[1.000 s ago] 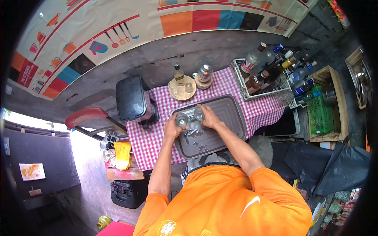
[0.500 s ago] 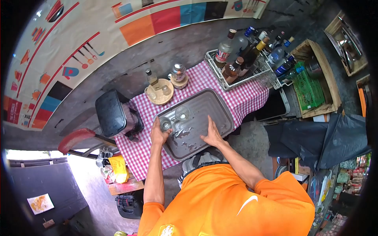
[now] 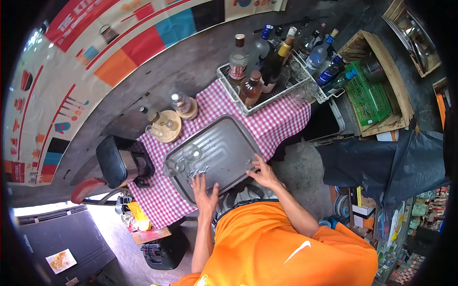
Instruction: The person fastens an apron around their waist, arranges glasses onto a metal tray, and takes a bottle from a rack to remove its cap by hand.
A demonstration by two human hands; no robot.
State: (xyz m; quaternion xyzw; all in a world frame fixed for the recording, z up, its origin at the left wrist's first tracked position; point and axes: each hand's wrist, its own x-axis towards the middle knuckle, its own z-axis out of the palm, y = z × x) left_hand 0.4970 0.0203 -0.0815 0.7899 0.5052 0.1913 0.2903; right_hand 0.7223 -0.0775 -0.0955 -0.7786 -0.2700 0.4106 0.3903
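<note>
A dark grey serving tray [image 3: 226, 138] lies on the checked tablecloth in front of me. Two clear glasses, one glass [image 3: 193, 153] and another glass [image 3: 175, 166], are at its left end. Wet, shiny patches show on the tray beside them. My left hand [image 3: 205, 195] is over the tray's near left edge, fingers spread, holding nothing. At the near right rim is my right hand [image 3: 264, 174], its fingers apart and nothing in it; whether the fingertips touch the rim, I cannot tell.
Behind the tray, a wooden board [image 3: 165, 127] carries small glassware beside a glass jar [image 3: 181, 102]. A white wire basket [image 3: 253, 107] of bottles stands at the back right, near a green crate [image 3: 367, 95]. A black-lidded bin [image 3: 114, 159] is at the left.
My left hand has let go of the glass, now at the tray's left end, and drawn back to the near edge. My right hand has moved to the near right rim. The camera view has shifted.
</note>
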